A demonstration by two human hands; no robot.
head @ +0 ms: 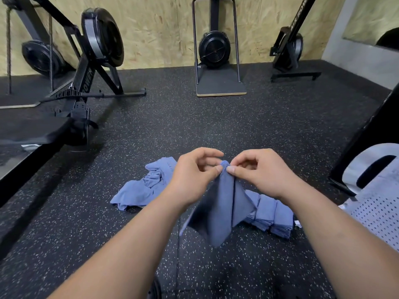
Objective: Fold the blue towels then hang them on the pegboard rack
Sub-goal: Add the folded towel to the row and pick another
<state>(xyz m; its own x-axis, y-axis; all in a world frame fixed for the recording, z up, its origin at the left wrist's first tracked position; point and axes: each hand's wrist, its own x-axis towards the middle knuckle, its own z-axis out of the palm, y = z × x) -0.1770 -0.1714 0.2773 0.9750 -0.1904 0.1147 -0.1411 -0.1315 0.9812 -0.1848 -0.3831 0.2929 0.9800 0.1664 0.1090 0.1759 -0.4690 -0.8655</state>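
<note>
A gym floor (216,126) of black speckled rubber runs back to a chipboard wall (155,29), where fan-wheel exercise machines are parked. A rowing machine (90,67) fills the left side. In front of it, on the floor, lies a crumpled heap of blue towels (142,188), not yet folded.

At centre, a person's left hand (194,175) and right hand (261,173) meet at the top corner of a single blue towel (222,208). It is held clear of the floor and hangs down in a long point. The left fingers (207,151) and thumb pinch the corner from one side, and the right fingers (241,157) and thumb pinch it from the other, the tips almost touching.

Just right of the hanging cloth, a stack of folded towels (274,214) sits on the floor. A white perforated chair (375,190) stands at the far right edge. The pegboard rack is not in view.

The work appears to be in the folding stage, with one more towel being squared up by its corners. The next move probably calls for drawing the hands apart along the top edge so the cloth hangs flat. Edge could then be brought to edge. The piece would then go on the stack at right, and hanging looks some way off.
</note>
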